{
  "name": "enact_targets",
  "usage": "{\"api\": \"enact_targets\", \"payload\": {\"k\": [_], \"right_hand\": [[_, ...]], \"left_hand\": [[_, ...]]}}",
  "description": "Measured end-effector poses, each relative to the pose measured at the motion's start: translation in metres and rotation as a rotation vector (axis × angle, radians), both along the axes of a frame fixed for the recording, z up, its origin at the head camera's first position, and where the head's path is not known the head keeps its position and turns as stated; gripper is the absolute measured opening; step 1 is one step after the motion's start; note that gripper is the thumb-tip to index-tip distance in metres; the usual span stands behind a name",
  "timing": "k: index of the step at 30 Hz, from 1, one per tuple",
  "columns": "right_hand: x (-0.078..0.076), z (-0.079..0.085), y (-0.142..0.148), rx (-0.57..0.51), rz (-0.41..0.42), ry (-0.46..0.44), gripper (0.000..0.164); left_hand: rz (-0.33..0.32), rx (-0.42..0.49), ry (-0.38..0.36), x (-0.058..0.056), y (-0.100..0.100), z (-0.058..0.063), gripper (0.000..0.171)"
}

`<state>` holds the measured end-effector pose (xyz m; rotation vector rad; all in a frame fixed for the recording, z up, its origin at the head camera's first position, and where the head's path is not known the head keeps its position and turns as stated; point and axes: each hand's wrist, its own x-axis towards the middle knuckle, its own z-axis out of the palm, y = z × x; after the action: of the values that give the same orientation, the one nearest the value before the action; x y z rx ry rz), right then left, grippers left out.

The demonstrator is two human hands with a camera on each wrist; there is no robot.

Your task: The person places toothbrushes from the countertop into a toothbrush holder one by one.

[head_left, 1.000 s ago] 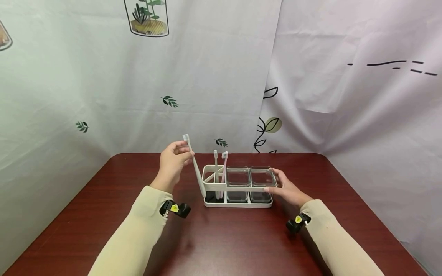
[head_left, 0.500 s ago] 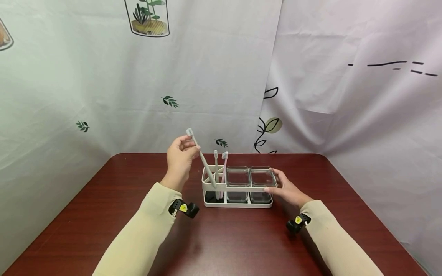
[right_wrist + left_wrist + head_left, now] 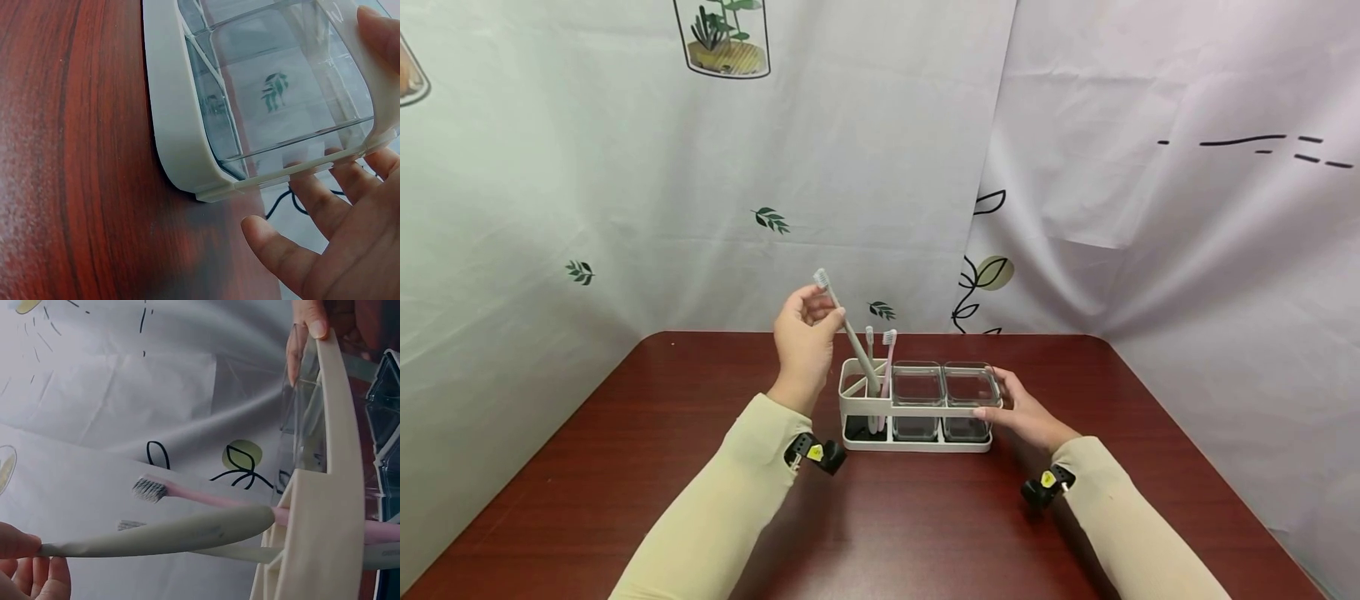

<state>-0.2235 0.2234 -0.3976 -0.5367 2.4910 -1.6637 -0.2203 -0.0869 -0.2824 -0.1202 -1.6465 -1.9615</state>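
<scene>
My left hand (image 3: 805,346) pinches a grey-green toothbrush (image 3: 856,340) just below its head, bristles up and handle slanting down to the right. In the left wrist view the rounded handle end of that toothbrush (image 3: 250,523) overlaps the upper rim of a cream toothbrush holder (image 3: 344,437). A pink toothbrush (image 3: 889,354) and another pale grey-green toothbrush (image 3: 870,340) stand in the holder's left part. At its right end my right hand (image 3: 1026,412) grips the frame, thumb on the front rail and fingers around the side.
Two clear square cups, a left cup (image 3: 917,385) and a right cup (image 3: 967,385), sit side by side in the holder. Beneath lies a dark red wooden table (image 3: 895,517). A pale printed cloth (image 3: 880,167) hangs behind it.
My left hand has moved right and up with the toothbrush, bringing its lower end from the holder's left side to over the toothbrush compartments. The right hand and holder have stayed put.
</scene>
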Motion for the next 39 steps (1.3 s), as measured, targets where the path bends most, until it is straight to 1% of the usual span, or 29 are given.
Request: {"api": "enact_targets", "payload": {"k": [7, 11, 15, 20, 22, 28, 36, 39], "right_hand": [[0.001, 0.000, -0.002, -0.001, -0.009, 0.001, 0.080], [0.001, -0.001, -0.001, -0.003, -0.009, -0.001, 0.080], [0.001, -0.001, -0.001, -0.008, -0.002, 0.003, 0.081], [0.000, -0.001, -0.001, -0.016, -0.003, -0.004, 0.081], [0.000, -0.001, -0.001, -0.017, -0.006, -0.006, 0.081], [0.001, -0.001, -0.001, -0.028, 0.001, -0.004, 0.080], [-0.001, -0.002, -0.002, -0.024, -0.004, 0.000, 0.079], [-0.001, -0.002, -0.001, -0.024, -0.003, -0.002, 0.079]], "left_hand": [[0.056, -0.087, 0.048, 0.002, 0.005, -0.007, 0.035], [0.064, -0.148, 0.070, 0.004, 0.007, -0.011, 0.034], [0.053, -0.181, 0.080, 0.005, 0.008, -0.016, 0.034], [0.010, -0.214, 0.077, 0.007, 0.011, -0.022, 0.033], [-0.004, -0.236, 0.090, 0.009, 0.012, -0.024, 0.032], [0.005, -0.312, 0.116, 0.010, 0.015, -0.031, 0.029], [-0.014, -0.393, 0.111, 0.012, 0.020, -0.040, 0.030], [-0.011, -0.426, 0.111, 0.013, 0.022, -0.043, 0.030]]}}
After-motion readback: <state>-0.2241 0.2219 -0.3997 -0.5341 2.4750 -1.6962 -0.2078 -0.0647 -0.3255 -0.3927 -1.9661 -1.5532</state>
